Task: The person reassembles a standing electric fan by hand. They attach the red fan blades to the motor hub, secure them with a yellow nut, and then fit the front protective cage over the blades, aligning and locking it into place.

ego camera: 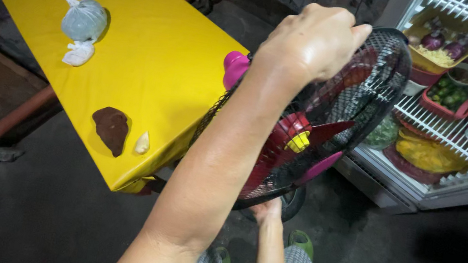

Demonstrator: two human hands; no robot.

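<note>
Left hand (316, 38) gripping the far rim of a black fan (334, 122), right hand (268, 210) holding its near edge, beside a yellow table (152, 57) at left

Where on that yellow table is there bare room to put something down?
The yellow table is bare across its middle, between the tied plastic bags at the far end and the brown lump with the pale piece near the front edge. The fan, held by the left hand and right hand, crowds its right edge. The fridge shelves are packed.
</note>
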